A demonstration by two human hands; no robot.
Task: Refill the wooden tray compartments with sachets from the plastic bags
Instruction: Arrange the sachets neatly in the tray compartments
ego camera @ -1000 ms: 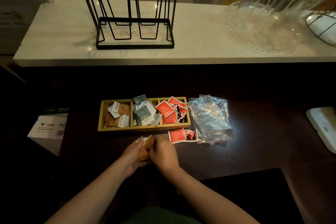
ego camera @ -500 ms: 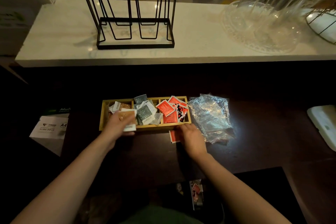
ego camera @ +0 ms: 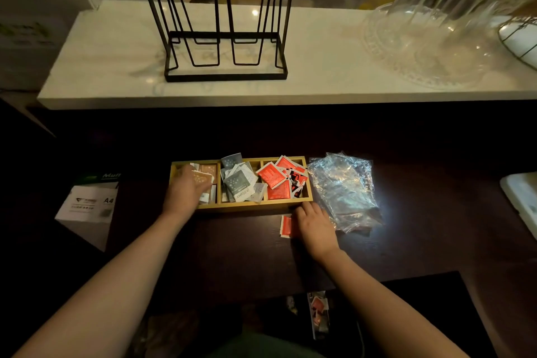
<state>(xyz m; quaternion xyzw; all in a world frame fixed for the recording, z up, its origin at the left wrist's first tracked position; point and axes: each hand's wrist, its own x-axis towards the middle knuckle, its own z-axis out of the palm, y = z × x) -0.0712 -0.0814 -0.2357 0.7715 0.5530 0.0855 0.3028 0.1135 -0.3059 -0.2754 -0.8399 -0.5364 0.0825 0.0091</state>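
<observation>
While the wooden tray (ego camera: 255, 205) sits mid-bench beside the plastic bags (ego camera: 343, 192), left hand (ego camera: 186, 192) covers brown sachets (ego camera: 207, 170) in its left compartment, grip unclear; right hand (ego camera: 315, 224) presses flat on a red sachet (ego camera: 285, 226) before the tray.

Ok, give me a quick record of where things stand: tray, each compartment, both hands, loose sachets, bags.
tray: wooden, three compartments, on dark table
left compartment: brown sachets, left hand over them
middle compartment: grey sachets, heaped
right compartment: red sachets, heaped
right hand: on table before the tray, over a loose red sachet; grip not clear
bags: clear plastic, crumpled, right of tray
</observation>
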